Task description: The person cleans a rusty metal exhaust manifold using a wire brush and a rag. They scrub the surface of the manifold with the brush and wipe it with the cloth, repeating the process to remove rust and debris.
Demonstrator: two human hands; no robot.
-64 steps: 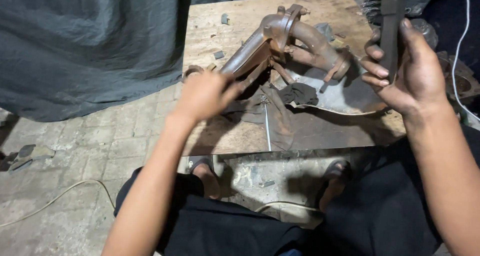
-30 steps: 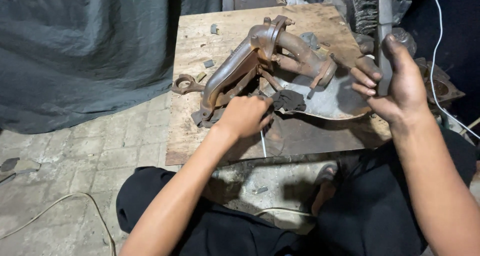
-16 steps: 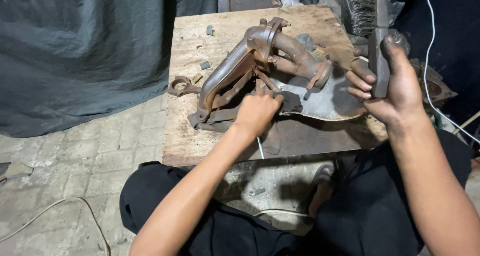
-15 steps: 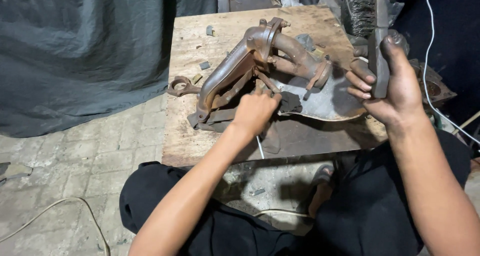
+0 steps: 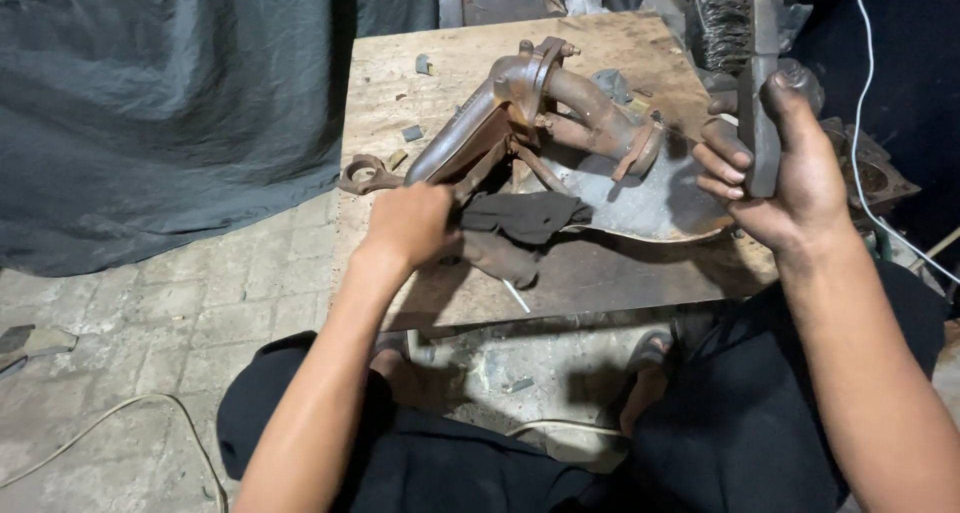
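Now left hand point(image 5: 408, 225) gripping manifold point(image 5: 520, 108), right hand point(image 5: 790, 178) holding brush point(image 5: 755, 83)

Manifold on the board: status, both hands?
Left hand grips rusty manifold at its near end. Right hand holds wire brush, raised clear. Dark rag beside left hand.

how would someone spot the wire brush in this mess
Start at the wooden board with the rusty manifold lying on it, then look to its right edge. The right hand grips the wire brush upright there. It is the only thing with a flat dark handle and a patch of stiff bristles.
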